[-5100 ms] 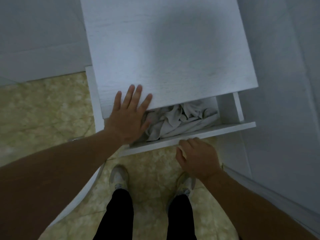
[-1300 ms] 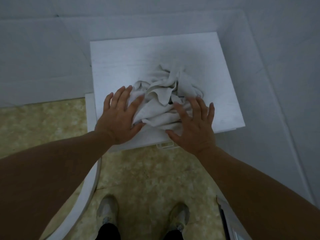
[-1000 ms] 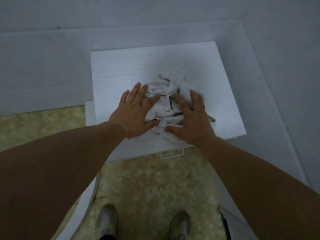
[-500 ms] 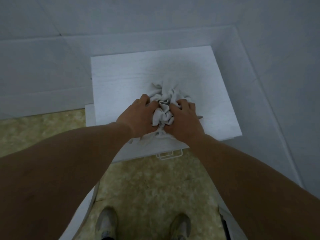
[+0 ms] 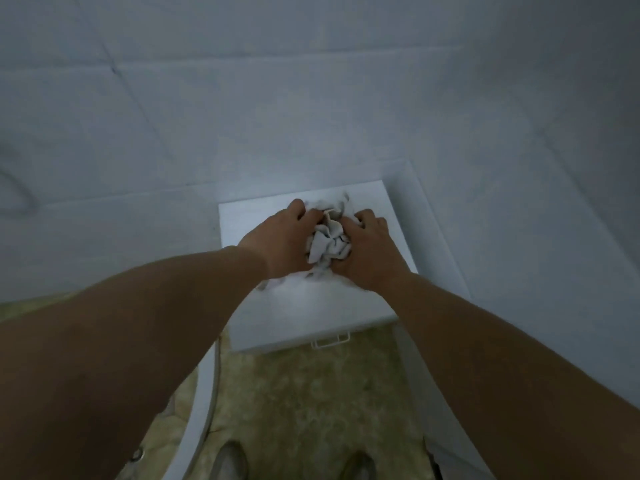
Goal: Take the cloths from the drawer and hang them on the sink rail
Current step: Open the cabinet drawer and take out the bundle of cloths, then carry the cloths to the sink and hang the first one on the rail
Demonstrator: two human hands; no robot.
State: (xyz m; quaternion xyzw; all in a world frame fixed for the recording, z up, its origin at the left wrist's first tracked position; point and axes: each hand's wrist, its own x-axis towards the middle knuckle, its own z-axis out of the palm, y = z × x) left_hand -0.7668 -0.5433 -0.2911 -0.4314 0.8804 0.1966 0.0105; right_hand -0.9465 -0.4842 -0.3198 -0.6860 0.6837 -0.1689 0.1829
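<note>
A crumpled bundle of pale grey cloths (image 5: 327,242) is squeezed between both my hands above the top of the white drawer cabinet (image 5: 374,299). My left hand (image 5: 282,242) grips the bundle's left side and my right hand (image 5: 363,249) grips its right side, fingers curled into the fabric. A loose end of cloth hangs below my left wrist. The drawer is shut, and its white wire handle (image 5: 330,340) shows at the cabinet's front edge. No sink rail is in view.
Grey tiled walls close in behind and to the right of the cabinet. A curved white edge (image 5: 202,403) runs down the left over the beige mottled floor (image 5: 304,403). My shoes (image 5: 230,462) stand at the bottom of the frame.
The drawer was open with the cloths inside; now it is shut. My flat hands on the spread cloths have drawn together and bunched them into a tight bundle, and my view has risen.
</note>
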